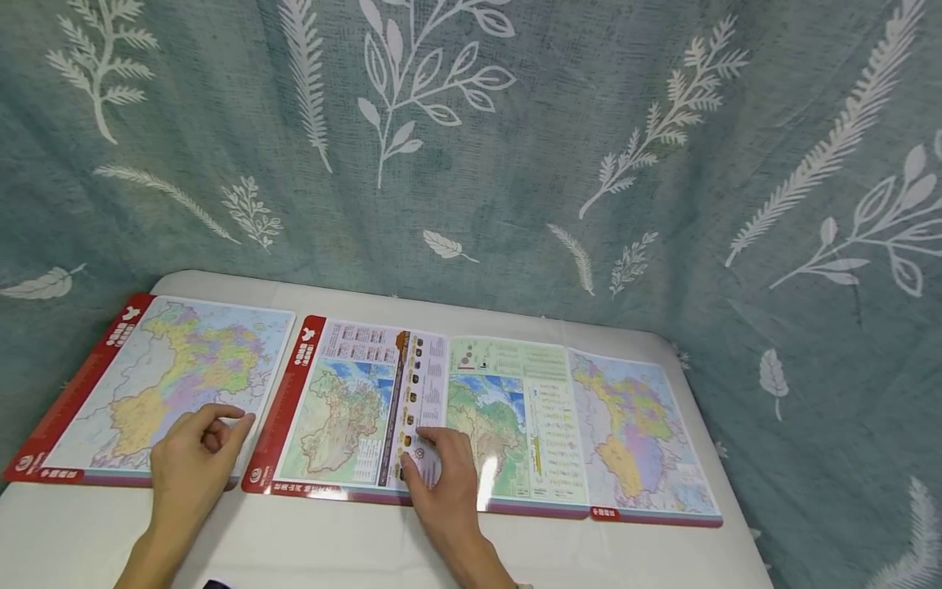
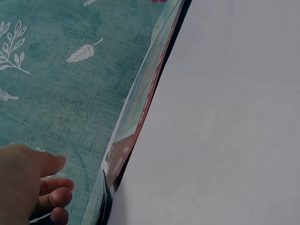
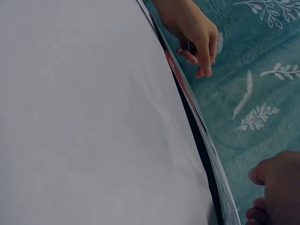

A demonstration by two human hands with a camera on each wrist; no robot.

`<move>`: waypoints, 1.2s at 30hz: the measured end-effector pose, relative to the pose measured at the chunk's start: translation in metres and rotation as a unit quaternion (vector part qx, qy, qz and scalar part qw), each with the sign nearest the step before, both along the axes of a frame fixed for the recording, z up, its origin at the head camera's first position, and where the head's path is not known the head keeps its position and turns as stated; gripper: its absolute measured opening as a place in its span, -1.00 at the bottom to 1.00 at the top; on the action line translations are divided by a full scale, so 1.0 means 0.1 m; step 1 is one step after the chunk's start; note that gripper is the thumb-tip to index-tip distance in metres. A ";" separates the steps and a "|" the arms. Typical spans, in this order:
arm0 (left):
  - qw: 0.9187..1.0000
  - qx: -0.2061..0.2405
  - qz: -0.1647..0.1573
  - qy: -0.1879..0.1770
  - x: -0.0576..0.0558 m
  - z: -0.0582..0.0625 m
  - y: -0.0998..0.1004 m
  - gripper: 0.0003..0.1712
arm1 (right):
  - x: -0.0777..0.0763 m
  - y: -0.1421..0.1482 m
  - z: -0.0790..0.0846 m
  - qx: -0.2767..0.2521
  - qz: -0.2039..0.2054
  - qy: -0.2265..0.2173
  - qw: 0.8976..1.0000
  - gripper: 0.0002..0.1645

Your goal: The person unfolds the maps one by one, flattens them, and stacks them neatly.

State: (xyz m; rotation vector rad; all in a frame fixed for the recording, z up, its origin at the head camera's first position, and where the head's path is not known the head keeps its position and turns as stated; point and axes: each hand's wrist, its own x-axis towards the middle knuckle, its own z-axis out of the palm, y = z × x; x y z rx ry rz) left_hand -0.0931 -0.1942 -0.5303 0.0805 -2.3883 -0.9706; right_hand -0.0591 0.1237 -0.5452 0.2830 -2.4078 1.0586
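Note:
Several glossy printed maps lie in a row on the white table in the head view. My left hand [image 1: 193,448] is over the lower right corner of the leftmost red-bordered map [image 1: 213,343], its fingers loosely bent. In the left wrist view that hand's thumb and fingers stand apart with nothing between them. My right hand [image 1: 450,474] is at the second red-bordered map [image 1: 342,417], thumb and forefinger spread over its printed side panel. Beside it, a green-toned map sheet [image 1: 545,425] is partly covered by this hand. The rightmost map [image 1: 640,433] has a coloured country on it.
The white table [image 1: 353,544] has rounded far corners. A green curtain [image 1: 515,229] with white leaf prints hangs right behind it and down its right side. Part of a small dark object [image 1: 217,584] shows at the bottom edge. A narrow gap separates the two red-bordered maps.

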 end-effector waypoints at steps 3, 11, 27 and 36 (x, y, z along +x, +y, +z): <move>1.000 -0.007 0.010 -0.001 0.00 0.02 -0.05 -0.81 | -0.02 -0.12 -0.02 0.002 0.012 0.003 1.000 -0.55; 0.998 -0.012 0.048 -0.028 0.02 0.06 -0.24 -0.78 | -0.06 -0.37 -0.02 0.010 0.030 -0.006 0.999 -0.54; 0.993 -0.007 0.091 -0.076 0.03 -0.01 -0.40 -0.76 | -0.16 -0.97 -0.04 0.038 0.088 -0.008 0.995 -0.57; 0.996 -0.005 0.082 -0.040 -0.01 0.00 -0.46 -0.79 | -0.23 -1.11 -0.04 0.043 0.116 -0.012 0.992 -0.58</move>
